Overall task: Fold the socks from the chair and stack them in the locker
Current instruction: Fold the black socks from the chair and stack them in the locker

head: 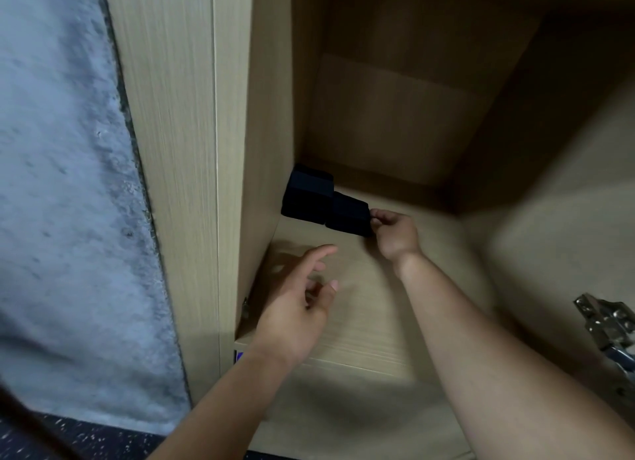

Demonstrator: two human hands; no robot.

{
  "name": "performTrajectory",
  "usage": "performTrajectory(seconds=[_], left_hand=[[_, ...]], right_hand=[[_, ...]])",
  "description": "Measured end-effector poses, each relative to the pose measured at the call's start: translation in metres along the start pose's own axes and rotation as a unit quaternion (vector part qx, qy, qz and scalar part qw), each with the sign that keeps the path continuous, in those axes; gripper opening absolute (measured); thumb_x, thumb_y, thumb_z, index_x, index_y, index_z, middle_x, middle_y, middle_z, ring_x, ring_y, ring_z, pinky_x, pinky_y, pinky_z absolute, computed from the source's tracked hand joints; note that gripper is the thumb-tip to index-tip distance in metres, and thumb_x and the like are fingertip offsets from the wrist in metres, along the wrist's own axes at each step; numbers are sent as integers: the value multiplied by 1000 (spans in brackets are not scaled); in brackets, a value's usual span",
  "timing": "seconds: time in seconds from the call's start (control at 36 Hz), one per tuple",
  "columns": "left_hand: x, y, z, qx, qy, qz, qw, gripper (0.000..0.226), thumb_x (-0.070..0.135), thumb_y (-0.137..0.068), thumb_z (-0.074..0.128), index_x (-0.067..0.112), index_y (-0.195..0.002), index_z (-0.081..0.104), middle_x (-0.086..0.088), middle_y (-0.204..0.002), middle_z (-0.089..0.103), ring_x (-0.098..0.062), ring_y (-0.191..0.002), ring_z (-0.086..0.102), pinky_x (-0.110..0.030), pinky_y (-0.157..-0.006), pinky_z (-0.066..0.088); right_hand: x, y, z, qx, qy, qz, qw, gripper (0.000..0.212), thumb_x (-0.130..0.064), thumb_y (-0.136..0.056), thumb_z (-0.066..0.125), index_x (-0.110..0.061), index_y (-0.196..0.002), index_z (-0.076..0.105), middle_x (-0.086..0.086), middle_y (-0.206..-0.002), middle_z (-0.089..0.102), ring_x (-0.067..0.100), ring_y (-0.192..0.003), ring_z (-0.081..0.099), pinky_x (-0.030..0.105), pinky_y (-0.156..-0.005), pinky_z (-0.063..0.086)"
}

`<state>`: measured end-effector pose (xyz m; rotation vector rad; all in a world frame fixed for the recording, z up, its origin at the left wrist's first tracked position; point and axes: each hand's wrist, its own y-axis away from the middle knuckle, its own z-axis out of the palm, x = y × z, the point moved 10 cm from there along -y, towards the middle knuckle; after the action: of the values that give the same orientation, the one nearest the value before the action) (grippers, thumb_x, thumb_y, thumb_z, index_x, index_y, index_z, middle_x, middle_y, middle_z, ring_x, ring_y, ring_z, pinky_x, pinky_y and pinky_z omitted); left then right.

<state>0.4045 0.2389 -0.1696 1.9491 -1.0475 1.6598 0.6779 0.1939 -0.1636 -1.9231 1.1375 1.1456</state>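
Observation:
Two folded dark navy socks lie on the locker shelf (360, 305). The first folded sock (307, 195) sits in the back left corner against the side wall. A second folded sock (348, 213) lies right beside it, touching it. My right hand (395, 234) reaches deep into the locker and pinches the right edge of that second sock. My left hand (302, 298) hovers over the front of the shelf with fingers relaxed and spread, holding nothing.
The light wooden locker (192, 150) stands beside a grey rough wall (62, 184). A metal door hinge (608, 329) sticks out on the right inner side. Dark speckled floor (86, 439) shows at the bottom left.

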Motion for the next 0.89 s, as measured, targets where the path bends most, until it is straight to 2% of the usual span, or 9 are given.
performTrajectory(seconds=[0.14,0.22,0.28,0.36,0.53,0.67,0.78,0.89], left_hand=[[0,0,-1,-1,3,4,1000,47,33,-101,61,62,-135,47,31,-122,52,3,-102,57,-22,-94,47],[0,1,0,-4,4,4,1000,47,33,-101,61,61,-136,47,30,-122,52,4,-100,56,-18,-89,47],[1,2,0,-6,7,2,1000,46,33,-101,61,60,-136,47,29,-121,53,5,-99,57,-16,-86,47],[6,5,1,-11,12,3,1000,45,30,-102,61,57,-136,49,24,-122,54,3,-103,56,-17,-92,47],[21,25,-4,-33,-22,13,999,49,31,-99,64,49,-142,48,19,-126,57,3,-109,57,-20,-99,48],[44,45,-19,-49,-52,42,997,45,31,-96,69,45,-136,56,28,-120,59,9,-104,60,-18,-95,51],[50,59,-41,-42,-62,56,996,39,27,-95,71,39,-131,62,18,-122,62,2,-106,61,-21,-93,51],[55,78,-65,-46,-80,49,995,39,26,-96,71,35,-132,63,11,-120,65,4,-105,60,-12,-88,48]], right_hand=[[-4,7,-5,-1,12,0,1000,27,-9,-101,60,-11,-127,71,0,-117,70,20,-121,62,24,-108,40],[-6,21,-12,10,31,-3,999,33,-14,-101,63,-11,-134,66,2,-131,68,20,-126,60,30,-114,40],[-8,38,-17,15,37,-19,999,34,-15,-101,64,-12,-135,66,3,-132,68,19,-125,61,29,-113,41],[-12,71,-24,15,29,-54,998,33,-16,-100,66,-12,-132,68,1,-126,71,14,-117,64,25,-107,44],[-15,139,-31,25,35,-99,994,26,-16,-97,69,-15,-122,74,-4,-118,74,13,-110,68,34,-107,50],[-35,185,-30,5,4,-115,993,21,-13,-94,71,-26,-111,74,-14,-101,74,4,-98,70,26,-98,52],[-55,219,-20,-31,-4,-139,990,27,-11,-92,74,-29,-112,72,-16,-103,74,1,-98,70,20,-92,51],[-72,245,-11,-59,-26,-154,986,33,-8,-90,74,-29,-115,72,-17,-104,74,0,-97,70,19,-89,52]])
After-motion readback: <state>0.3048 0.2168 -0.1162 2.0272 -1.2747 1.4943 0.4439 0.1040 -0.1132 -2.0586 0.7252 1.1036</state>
